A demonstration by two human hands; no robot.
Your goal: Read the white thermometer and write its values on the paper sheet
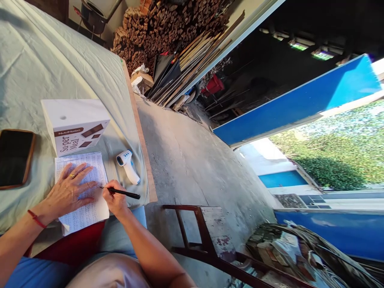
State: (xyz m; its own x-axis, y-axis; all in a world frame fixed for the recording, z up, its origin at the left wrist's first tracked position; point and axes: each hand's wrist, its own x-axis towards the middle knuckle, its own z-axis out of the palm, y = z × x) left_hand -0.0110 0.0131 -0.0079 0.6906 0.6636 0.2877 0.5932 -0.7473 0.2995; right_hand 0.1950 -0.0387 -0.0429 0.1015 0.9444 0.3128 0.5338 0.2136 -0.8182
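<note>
My left hand (70, 188) lies flat with fingers spread on a sheet of paper (97, 168) covered in dense handwriting. A ring is on one finger and a red band circles the wrist. My right hand (115, 198) is closed around a black pen (127, 194), its tip at the paper's right part. Just beyond the paper stands a white box (75, 114) marked "NutriMotion" and "Super Meal". A white infrared thermometer (129, 166) rests right of the paper. To the left lies a phone (16, 158) with a dark screen and brown case.
Pale cloth (84, 52) covers the table, whose wooden edge (139, 132) runs along the right. Beyond are stacked firewood (168, 32) and leaning sticks (195, 60). A dark wooden frame (195, 228) stands on the concrete floor (183, 152), lower right. Blue door panels (300, 100) are farther right.
</note>
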